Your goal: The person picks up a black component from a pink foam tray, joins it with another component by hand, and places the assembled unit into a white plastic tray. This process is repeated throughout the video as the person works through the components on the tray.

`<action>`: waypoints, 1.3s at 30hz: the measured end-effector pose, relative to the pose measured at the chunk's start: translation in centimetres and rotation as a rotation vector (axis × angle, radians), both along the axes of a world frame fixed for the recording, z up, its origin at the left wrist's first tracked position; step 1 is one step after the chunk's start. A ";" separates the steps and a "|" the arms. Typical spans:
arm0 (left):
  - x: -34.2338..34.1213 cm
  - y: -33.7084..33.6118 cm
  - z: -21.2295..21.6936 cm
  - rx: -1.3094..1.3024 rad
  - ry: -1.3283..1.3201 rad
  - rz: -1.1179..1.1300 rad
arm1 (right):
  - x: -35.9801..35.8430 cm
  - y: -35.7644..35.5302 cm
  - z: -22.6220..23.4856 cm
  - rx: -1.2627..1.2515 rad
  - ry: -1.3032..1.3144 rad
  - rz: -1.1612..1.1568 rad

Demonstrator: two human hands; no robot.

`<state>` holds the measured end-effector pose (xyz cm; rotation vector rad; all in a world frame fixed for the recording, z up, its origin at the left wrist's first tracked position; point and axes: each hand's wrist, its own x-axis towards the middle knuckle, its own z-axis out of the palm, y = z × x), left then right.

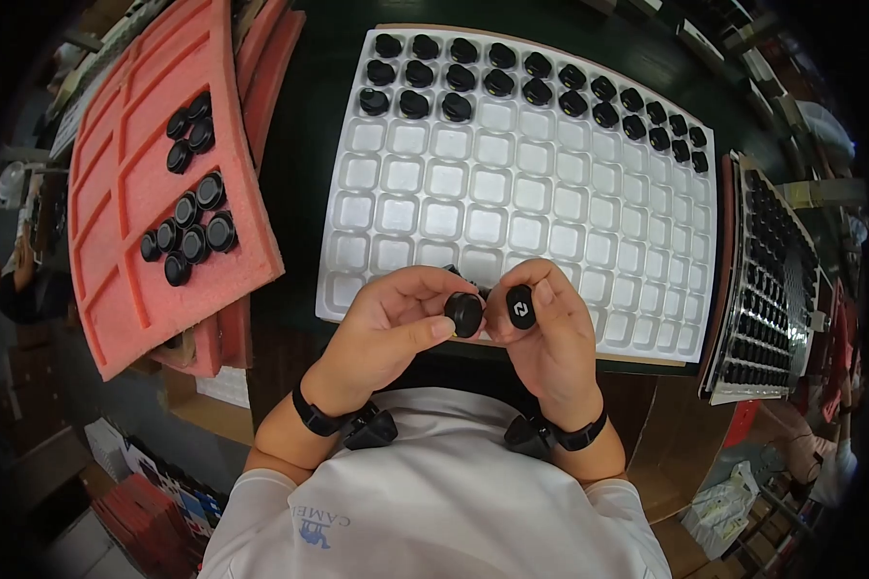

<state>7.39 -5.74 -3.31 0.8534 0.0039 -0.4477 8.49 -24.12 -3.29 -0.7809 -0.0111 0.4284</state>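
Between the thumb and fingers of my left hand (381,323) is a small round black piece (465,315). My right hand (560,343) pinches a black oval piece (520,308) with a white mark on its face. Both hands meet close together over the near edge of a white moulded tray (492,185) with many square pockets. Similar black pieces (462,50) fill the two far rows and the left start of the third. Another dark bit (451,269) shows partly behind my left fingers; its kind is hidden.
At the left, a pink foam tray (101,198) with ridges carries loose black round pieces (210,190), and more pink foam sheets (266,72) lie under it. To the right stands a stack of trays (768,261) filled with dark pieces. A white plastic bag (724,507) sits lower right.
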 end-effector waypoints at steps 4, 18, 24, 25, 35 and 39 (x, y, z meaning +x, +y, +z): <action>0.2 -0.4 0.4 0.108 -0.122 0.070 | -0.3 -0.6 0.3 -0.277 -0.238 -0.146; -1.5 -0.9 1.4 0.546 -0.549 0.218 | -0.9 0.9 0.5 -0.498 -0.552 -0.123; -1.5 -1.5 2.0 0.503 -0.490 0.250 | -0.6 -0.1 0.7 -0.538 -0.586 -0.091; -1.6 -1.4 1.9 0.504 -0.504 0.246 | -0.6 0.1 0.7 -0.541 -0.587 -0.097; -1.8 -1.3 1.9 0.515 -0.552 0.267 | -0.8 1.2 0.6 -0.382 -0.601 -0.178; -1.6 -1.6 1.9 0.611 -0.639 0.288 | -0.6 1.0 0.7 -0.546 -0.741 -0.238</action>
